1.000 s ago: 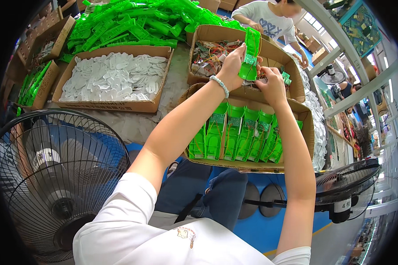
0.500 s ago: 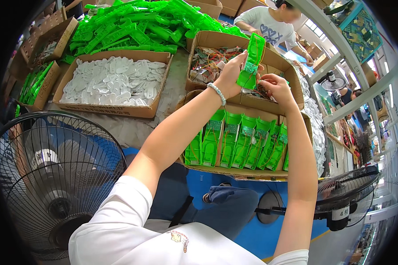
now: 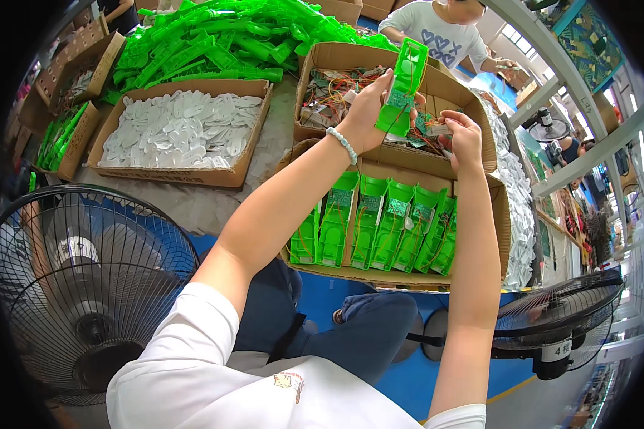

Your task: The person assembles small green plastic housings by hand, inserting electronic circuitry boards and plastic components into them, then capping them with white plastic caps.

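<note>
My left hand [image 3: 367, 116] is closed around a long green plastic housing [image 3: 408, 70], held up over the boxes. A small green circuit board [image 3: 399, 100] sits in its lower part, and thin wires run along the housing. To the right, my right hand [image 3: 466, 141] is apart from the housing, its fingers pinched beside a small pale part [image 3: 437, 130]. Whether they grip that part is too small to tell. Below both hands, a cardboard box [image 3: 379, 277] holds a row of upright green housings [image 3: 334, 227] with boards and orange wires.
Behind my hands, a cardboard box [image 3: 302, 118] holds wired circuit boards [image 3: 328, 96]. Leftward are a box of white plastic pieces [image 3: 182, 132] and a green housing heap [image 3: 215, 43]. Fans [image 3: 96, 286] [image 3: 558, 322] flank me. A co-worker [image 3: 436, 32] is across the table.
My right hand has drawn away from the green housing, to the right and slightly down. My left hand still holds the housing, a little further left and higher in the picture.
</note>
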Motion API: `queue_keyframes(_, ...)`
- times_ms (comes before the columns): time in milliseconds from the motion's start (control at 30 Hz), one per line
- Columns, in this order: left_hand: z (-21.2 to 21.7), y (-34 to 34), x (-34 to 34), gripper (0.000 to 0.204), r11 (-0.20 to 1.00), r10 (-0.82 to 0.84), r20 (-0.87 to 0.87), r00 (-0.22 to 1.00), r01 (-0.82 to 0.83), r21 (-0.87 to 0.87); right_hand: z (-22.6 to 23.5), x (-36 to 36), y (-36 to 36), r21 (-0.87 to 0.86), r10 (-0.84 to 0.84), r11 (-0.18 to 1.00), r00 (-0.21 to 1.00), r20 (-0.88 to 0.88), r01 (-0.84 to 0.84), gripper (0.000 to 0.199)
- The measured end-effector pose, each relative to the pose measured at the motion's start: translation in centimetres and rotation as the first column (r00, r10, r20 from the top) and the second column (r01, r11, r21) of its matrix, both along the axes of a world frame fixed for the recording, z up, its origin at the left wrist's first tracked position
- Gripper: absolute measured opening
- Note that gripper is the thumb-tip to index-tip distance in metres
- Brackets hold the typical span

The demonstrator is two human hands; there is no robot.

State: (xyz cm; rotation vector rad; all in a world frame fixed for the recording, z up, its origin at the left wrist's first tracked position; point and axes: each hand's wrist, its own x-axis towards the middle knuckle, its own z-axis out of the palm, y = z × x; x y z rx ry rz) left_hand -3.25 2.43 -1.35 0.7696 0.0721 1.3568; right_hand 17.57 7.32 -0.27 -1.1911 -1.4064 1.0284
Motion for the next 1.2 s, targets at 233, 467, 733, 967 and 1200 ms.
queue_keyframes(233, -0.2, 0.2, 0.2, 0.041, 1.0, -0.006, -0.019, 1.0, 0.005, -0.014, -0.1, -0.9, -1.5, 0.223, -0.152, 0.964, 0.988, 0.012, 0.146, 0.019)
queue_keyframes(467, -0.4, 0.6, 0.3, 0.038, 0.997, -0.033, 0.009, 0.999, 0.034, -0.067, 2.3, -5.8, -6.4, 0.824, -0.681, 0.559, 0.512, 0.523, -0.097, 0.022)
queue_keyframes(733, 0.1, 0.4, 0.5, 0.028, 0.982, 0.089, 0.178, 0.98, -0.056, -0.182, 6.4, -8.9, -4.5, 0.507, -0.284, 0.796, 0.537, 0.795, -0.33, 0.023)
queue_keyframes(967, -0.2, 1.1, 0.4, 0.035, 0.964, 0.141, 0.101, 0.985, -0.113, -0.24, 6.5, -5.5, -0.8, 0.462, -0.46, 0.886, 0.046, 0.887, -0.042, 0.021)
queue_keyframes(1200, -1.0, 1.9, 0.8, 0.036, 0.972, 0.104, 0.146, 0.984, -0.069, -0.224, 6.7, -19.7, -7.2, 0.71, -0.573, 0.42, 0.441, 0.691, -0.565, 0.008)
